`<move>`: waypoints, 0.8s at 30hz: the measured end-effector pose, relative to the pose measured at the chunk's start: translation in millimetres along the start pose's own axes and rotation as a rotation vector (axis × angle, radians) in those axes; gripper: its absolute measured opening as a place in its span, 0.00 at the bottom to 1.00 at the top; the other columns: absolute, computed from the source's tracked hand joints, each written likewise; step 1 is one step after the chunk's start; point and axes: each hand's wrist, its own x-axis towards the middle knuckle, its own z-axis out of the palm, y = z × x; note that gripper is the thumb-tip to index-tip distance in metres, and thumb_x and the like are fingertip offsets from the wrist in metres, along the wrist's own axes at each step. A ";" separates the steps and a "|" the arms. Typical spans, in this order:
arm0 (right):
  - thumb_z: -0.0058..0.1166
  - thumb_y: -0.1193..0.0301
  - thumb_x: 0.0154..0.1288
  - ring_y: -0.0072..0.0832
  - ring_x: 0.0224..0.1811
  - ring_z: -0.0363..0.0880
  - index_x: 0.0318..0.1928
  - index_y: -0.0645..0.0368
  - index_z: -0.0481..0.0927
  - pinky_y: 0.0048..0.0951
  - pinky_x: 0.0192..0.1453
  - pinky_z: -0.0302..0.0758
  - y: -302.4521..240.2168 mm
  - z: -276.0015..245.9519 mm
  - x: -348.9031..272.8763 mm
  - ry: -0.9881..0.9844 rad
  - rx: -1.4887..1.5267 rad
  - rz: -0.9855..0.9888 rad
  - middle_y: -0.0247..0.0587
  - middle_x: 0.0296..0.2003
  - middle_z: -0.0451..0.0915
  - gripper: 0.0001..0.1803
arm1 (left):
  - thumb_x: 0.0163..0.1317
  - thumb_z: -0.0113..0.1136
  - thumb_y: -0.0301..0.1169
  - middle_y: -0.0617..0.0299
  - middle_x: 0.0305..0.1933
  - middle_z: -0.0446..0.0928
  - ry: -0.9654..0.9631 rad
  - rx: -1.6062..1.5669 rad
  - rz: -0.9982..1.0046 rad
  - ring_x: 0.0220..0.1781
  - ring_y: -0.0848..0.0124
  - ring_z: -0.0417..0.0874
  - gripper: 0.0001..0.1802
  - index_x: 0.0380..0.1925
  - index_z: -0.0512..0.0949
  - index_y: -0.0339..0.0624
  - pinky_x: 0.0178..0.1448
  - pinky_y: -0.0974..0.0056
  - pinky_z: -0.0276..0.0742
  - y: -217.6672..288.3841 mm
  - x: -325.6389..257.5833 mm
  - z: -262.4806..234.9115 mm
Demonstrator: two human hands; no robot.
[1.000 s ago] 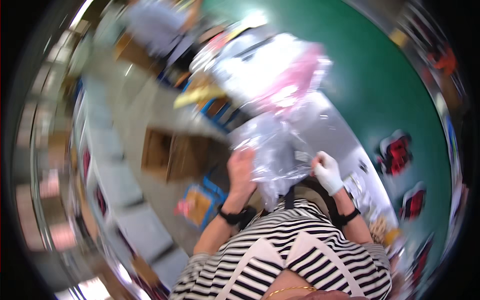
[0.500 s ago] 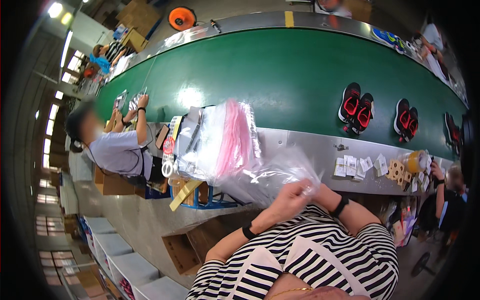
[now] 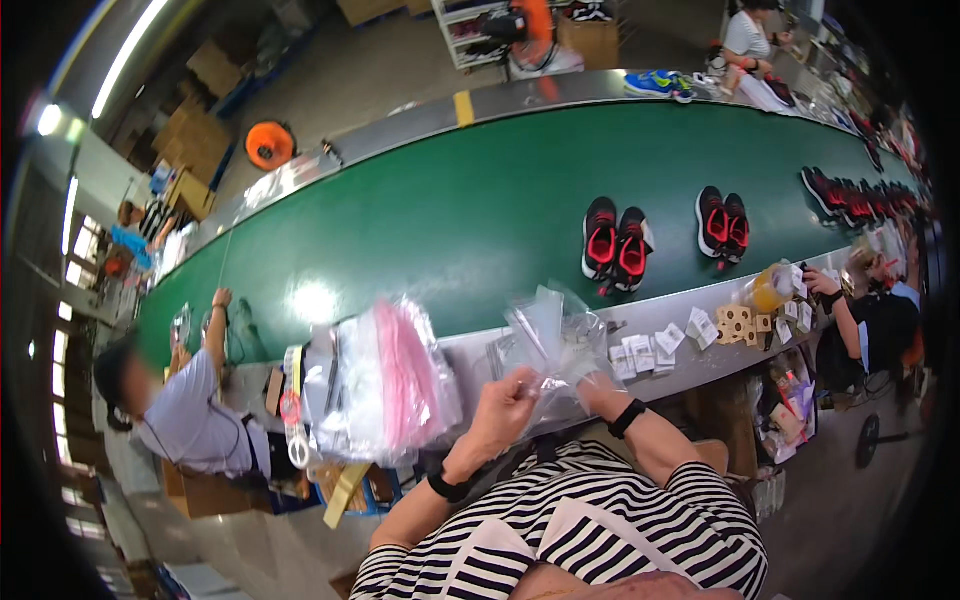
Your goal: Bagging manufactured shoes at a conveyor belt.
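Left hand (image 3: 508, 398): pinching the clear plastic bag (image 3: 556, 340) at the belt's near ledge.
Right hand (image 3: 592, 385): gripping it, half hidden.
Beside: pink-striped bag stack (image 3: 385, 380).
Beyond: black-and-red shoes (image 3: 616, 243) on the green belt (image 3: 450, 220).

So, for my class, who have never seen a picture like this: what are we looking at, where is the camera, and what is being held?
The camera sits on a person's head and looks down, so lines bend near the rim. At the bottom are that person's striped shirt and forearms. The left hand and the right hand, partly hidden, both grip a clear plastic bag. Beside it lies a stack of bags with pink strips. Beyond is a green conveyor belt carrying pairs of black and red shoes. Other workers sit at the left and right.
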 end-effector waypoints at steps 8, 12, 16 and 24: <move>0.46 0.61 0.55 0.41 0.35 0.78 0.39 0.58 0.78 0.39 0.42 0.72 -66.0 -69.3 70.5 -0.344 -0.491 -0.006 0.51 0.30 0.78 0.17 | 0.57 0.57 0.30 0.64 0.16 0.56 0.088 0.232 0.035 0.23 0.79 0.54 0.16 0.20 0.63 0.33 0.24 0.70 0.56 -0.5 100.5 -6.9; 0.48 0.64 0.58 0.36 0.31 0.79 0.40 0.59 0.77 0.34 0.38 0.74 -88.0 -129.1 72.2 -0.114 -0.162 -0.296 0.46 0.32 0.80 0.14 | 0.56 0.58 0.29 0.71 0.20 0.63 0.192 0.009 0.014 0.25 0.82 0.62 0.11 0.23 0.70 0.32 0.27 0.75 0.60 -16.9 130.7 -30.7; 0.50 0.72 0.61 0.17 0.27 0.74 0.41 0.63 0.76 0.19 0.33 0.72 -61.8 -186.0 81.4 0.361 0.549 -0.027 0.34 0.26 0.77 0.09 | 0.56 0.59 0.30 0.72 0.19 0.62 0.287 0.149 -0.032 0.23 0.84 0.60 0.12 0.21 0.69 0.34 0.25 0.75 0.57 -1.4 148.1 -42.5; 0.49 0.40 0.49 0.41 0.41 0.76 0.54 0.46 0.70 0.38 0.45 0.72 39.6 -187.2 114.7 0.356 -0.449 0.466 0.48 0.36 0.76 0.35 | 0.57 0.58 0.28 0.75 0.20 0.63 0.274 -0.105 -0.018 0.23 0.85 0.58 0.11 0.20 0.69 0.38 0.24 0.76 0.53 -20.0 183.4 -52.0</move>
